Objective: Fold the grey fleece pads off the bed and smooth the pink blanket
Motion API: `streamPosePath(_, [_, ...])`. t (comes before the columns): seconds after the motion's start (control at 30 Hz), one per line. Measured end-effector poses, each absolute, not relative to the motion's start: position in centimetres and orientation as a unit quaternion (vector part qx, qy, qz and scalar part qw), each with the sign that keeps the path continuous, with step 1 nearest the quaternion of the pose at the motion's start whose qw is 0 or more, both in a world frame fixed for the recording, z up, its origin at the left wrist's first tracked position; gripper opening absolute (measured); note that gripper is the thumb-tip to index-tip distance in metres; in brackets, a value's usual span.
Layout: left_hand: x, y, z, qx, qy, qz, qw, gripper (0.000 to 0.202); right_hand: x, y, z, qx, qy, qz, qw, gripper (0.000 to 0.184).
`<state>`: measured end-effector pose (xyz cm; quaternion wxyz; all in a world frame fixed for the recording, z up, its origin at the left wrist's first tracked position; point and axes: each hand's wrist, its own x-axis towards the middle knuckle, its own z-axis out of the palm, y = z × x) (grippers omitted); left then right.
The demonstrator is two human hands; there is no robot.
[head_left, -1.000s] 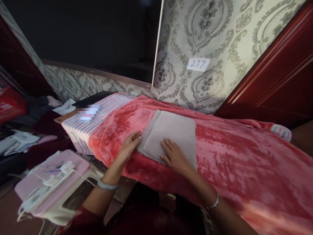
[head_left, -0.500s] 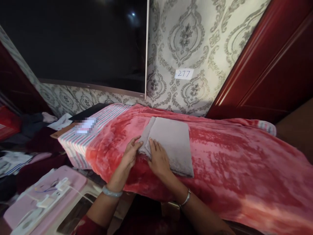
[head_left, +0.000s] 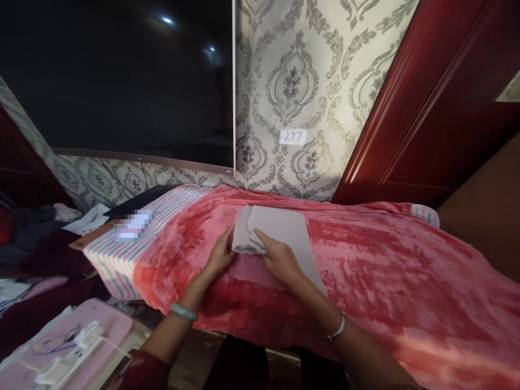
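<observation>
In the head view, my left hand (head_left: pixel 220 253) is curving half-open against the left edge of the folded grey cloth (head_left: pixel 283 221), while my right hand (head_left: pixel 282 262) is touching its fold with bent fingers; whether either is gripping, I cannot tell. The cloth is lying between and just beyond my hands, on the red blanket (head_left: pixel 374 265).

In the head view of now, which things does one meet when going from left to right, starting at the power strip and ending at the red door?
White power strip, pixelated item, pale bracelet, left hand, folded grey cloth, red door.
</observation>
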<state>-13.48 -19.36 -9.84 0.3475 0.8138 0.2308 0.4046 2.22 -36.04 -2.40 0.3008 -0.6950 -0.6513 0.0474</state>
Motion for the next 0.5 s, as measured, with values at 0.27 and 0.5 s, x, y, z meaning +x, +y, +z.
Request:
streamPosePath(0.27, [-11.4,-15.9,-8.2,0.943,0.143,0.267,0.141,0.068,7.7,-46.0,1.6,-0.612,-0.685,0.143,0.368,0.054])
streamPosePath(0.5, [-10.7,-18.1,-8.4,0.954,0.033,0.239,0.176,0.042,10.8,-55.8,0.4,-0.64,-0.649,0.161,0.378,0.046])
